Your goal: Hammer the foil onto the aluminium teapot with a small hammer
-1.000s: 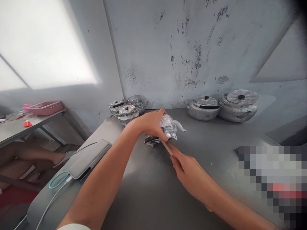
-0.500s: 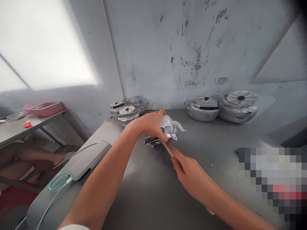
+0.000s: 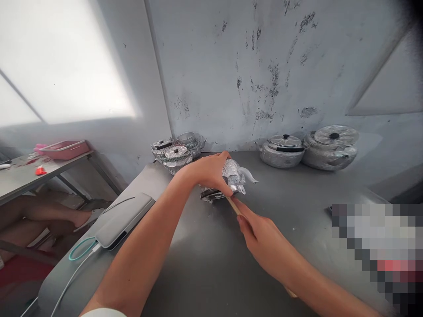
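Note:
My left hand point(image 3: 211, 171) is wrapped over a small silver metal kettle point(image 3: 235, 172), which lies tipped on its side on the grey table. Its curved spout points right, and a black handle shows below my fingers. Much of the kettle is hidden under the hand. My right hand point(image 3: 261, 229) grips a thin wooden stick point(image 3: 234, 206). The stick's far end meets the kettle near my left thumb; whether it goes inside I cannot tell. Its other end point(image 3: 291, 291) sticks out below my right forearm.
Several silver pots point(image 3: 176, 154) stand at the back left, and two lidded kettles point(image 3: 282, 154) against the wall at the right. A grey power bank point(image 3: 125, 220) with cables lies left. A pink basket point(image 3: 64, 149) sits on another table, with a person's legs point(image 3: 56, 211) below.
Both hands, the kettle and the stick keep almost the same places. The whole view has shifted very slightly.

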`<state>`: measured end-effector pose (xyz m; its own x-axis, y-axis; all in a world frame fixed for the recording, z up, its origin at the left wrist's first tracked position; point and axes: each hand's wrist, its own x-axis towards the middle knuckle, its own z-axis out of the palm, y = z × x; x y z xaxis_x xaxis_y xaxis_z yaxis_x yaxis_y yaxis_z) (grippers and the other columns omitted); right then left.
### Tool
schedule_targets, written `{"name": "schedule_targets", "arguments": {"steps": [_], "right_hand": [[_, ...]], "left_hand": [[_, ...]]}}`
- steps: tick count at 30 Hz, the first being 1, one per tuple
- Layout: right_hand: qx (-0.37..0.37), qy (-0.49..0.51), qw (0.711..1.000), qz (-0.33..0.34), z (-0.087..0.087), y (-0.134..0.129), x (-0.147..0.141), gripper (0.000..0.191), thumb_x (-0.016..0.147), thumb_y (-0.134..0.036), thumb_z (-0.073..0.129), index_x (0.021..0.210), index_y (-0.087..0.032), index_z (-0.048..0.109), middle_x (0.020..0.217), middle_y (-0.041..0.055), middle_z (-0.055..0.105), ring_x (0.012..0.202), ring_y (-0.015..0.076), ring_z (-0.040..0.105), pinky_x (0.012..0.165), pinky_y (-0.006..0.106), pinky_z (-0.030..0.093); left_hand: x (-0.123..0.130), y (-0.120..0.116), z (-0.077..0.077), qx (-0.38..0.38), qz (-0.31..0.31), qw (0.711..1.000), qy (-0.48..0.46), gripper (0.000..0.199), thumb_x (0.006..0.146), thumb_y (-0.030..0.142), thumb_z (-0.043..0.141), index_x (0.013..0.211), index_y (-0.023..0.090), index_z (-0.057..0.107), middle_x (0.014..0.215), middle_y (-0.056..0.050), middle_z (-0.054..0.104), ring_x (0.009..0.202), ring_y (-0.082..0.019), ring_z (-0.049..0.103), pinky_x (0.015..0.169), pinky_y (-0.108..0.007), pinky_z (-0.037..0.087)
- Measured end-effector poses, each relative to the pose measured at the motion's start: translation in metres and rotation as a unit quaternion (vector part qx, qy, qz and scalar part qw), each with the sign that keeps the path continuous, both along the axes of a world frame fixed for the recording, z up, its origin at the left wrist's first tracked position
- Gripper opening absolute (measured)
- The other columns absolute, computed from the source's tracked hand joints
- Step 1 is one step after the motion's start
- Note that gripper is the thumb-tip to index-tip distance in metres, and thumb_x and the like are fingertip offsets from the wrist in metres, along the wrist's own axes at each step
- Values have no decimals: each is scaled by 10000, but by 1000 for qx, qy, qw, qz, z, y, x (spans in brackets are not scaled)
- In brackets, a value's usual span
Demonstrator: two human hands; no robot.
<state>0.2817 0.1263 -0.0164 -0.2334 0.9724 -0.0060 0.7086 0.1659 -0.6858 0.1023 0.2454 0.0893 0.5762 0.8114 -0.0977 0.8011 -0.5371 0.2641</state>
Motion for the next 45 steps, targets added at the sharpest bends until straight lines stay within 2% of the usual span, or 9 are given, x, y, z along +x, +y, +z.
{"name": "schedule_targets", "arguments": {"steps": [10,17,26,40,45], "right_hand": [[5,1,1000,5,1,0,-1,567,1036,-291,284,1603,-284,306,675,-39,473,563,151,428,551,267,322],[-4,-3,1000,5,7,1,-2,570,1036,-300,283,1606,-307,285,640,-62,403,540,140,334,521,247,289],[-5,-14,1000,11,3,1,-1,580,1039,-297,263,1618,-261,260,659,-54,426,555,140,357,555,261,312],[7,-18,1000,11,3,3,1,578,1037,-284,280,1613,-320,258,661,-60,416,558,144,362,537,250,310],[-4,-25,1000,16,5,2,-1,575,1037,-278,273,1612,-293,265,654,-65,388,563,144,329,546,255,302]], "left_hand": [[1,0,0,-4,-2,1000,-8,1040,561,570,750,1461,262,330,1419,-113,543,1173,-332,597,751,-347,530],[1,-1,2,-5,-2,1000,-5,1071,554,579,750,1479,256,318,1448,-128,521,1210,-351,577,748,-344,527],[0,0,0,2,-13,1000,-18,985,573,560,750,1427,265,357,1404,-101,552,1139,-308,610,702,-323,523],[1,0,0,4,-8,1000,-9,1015,561,579,742,1437,260,341,1413,-114,547,1175,-321,604,750,-324,526],[1,-1,1,5,-12,1000,-10,999,570,553,746,1436,264,339,1379,-104,564,1137,-308,615,729,-324,526]]}}
